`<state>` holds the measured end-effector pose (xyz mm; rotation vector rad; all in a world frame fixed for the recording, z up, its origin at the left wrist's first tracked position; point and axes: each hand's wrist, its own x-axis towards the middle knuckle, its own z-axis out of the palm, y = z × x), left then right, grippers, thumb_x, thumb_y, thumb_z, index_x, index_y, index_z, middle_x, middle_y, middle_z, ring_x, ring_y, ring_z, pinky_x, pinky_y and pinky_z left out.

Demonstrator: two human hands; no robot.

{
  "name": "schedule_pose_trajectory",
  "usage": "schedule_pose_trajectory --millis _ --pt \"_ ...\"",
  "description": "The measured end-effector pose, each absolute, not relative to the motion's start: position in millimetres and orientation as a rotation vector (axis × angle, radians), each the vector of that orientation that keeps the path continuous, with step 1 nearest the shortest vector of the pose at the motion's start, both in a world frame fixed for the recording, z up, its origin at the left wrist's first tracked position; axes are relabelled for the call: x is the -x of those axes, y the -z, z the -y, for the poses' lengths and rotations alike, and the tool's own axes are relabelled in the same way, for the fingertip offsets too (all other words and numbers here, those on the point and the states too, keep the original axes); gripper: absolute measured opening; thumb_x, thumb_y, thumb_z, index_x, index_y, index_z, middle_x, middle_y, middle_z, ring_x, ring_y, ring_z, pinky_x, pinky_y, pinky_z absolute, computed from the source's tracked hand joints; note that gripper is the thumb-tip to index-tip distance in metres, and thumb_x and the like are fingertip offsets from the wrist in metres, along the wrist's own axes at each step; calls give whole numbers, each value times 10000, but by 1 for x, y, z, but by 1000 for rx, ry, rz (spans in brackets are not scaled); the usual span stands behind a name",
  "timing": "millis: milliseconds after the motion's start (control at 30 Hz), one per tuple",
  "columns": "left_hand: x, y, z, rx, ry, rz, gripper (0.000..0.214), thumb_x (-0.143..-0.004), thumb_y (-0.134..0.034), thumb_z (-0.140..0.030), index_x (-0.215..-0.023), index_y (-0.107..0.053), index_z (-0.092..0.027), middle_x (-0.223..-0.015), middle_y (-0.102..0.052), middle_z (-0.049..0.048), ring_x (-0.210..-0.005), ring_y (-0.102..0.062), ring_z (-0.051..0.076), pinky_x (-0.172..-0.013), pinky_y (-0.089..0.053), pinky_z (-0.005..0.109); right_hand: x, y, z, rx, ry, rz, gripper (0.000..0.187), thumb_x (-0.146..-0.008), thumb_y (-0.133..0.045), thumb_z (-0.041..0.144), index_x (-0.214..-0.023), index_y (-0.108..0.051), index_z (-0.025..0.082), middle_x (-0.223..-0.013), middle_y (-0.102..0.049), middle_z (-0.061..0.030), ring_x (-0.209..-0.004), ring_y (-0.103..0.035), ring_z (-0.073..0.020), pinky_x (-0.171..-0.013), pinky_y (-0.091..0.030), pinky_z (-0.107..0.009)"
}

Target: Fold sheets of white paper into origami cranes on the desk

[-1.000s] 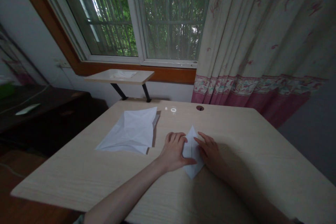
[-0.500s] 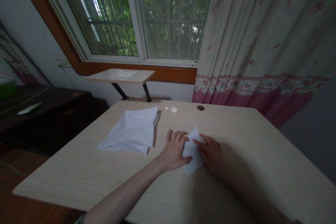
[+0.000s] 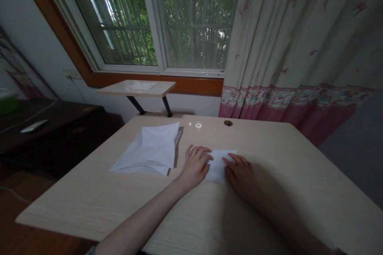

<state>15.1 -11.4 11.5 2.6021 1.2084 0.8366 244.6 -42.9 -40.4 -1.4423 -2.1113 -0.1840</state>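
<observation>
A small white folded paper (image 3: 217,167) lies on the table, with one edge facing the window. My left hand (image 3: 196,163) covers its left side, curled fingertips and thumb holding that edge. From the right, my right hand (image 3: 240,169) grips the paper, its index fingertip pressing on top and other fingers bent along the right edge. Both hands hide parts of the sheet, so its full outline cannot be made out. Left of my left hand rests a larger stack of creased white paper (image 3: 155,147), its edges slightly lifted.
The pale wooden table (image 3: 98,195) has a round cable hole (image 3: 228,123) near its back edge. A raised shelf (image 3: 116,88) on black legs bears another white paper (image 3: 143,85). Behind are a window and a curtain (image 3: 269,48). A dark cabinet (image 3: 54,115) stands at left.
The small folded paper has turned from corner-up to edge-up between my hands. My left hand has shifted slightly up and left; my right hand has barely moved.
</observation>
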Motion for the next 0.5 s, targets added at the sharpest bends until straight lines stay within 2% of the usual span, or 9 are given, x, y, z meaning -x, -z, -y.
schedule_pose_trajectory --millis 133,300,400,500 --pt "-15 -7 7 -2595 -845 -1164 280 -875 -529 -64 -1053 -632 -255 -1216 -636 42 -1177 -529 235 -1103 -245 543 -244 39 43 1373 123 2135 355 -933 -460 204 -1250 -606 270 -1314 -620 -92 -1227 -555 -285 -1015 -450 -558" --pt "-14 3 2 -2504 -876 -996 309 -891 -455 -39 -1068 -637 -217 -1198 -648 77 -1116 -594 211 -973 -482 412 -247 37 43 1257 28 2227 384 -915 -456 167 -1247 -614 277 -1294 -646 -69 -1199 -594 -260 -1051 -451 -541" --pt "-13 5 3 -2467 -836 -948 386 -863 -428 -11 -1125 -615 -224 -1212 -642 55 -1130 -601 184 -991 -499 365 -246 32 45 1289 61 2272 383 -914 -464 171 -1246 -621 278 -1283 -654 -69 -1178 -609 -266 -1035 -471 -533" --pt "-13 2 7 -2464 -794 -958 373 -857 -451 -36 -1137 -608 -226 -1214 -648 41 -1131 -609 179 -1011 -491 346 -245 24 48 1309 86 2317 405 -911 -464 162 -1275 -613 258 -1270 -661 -86 -1148 -627 -275 -1001 -500 -517"
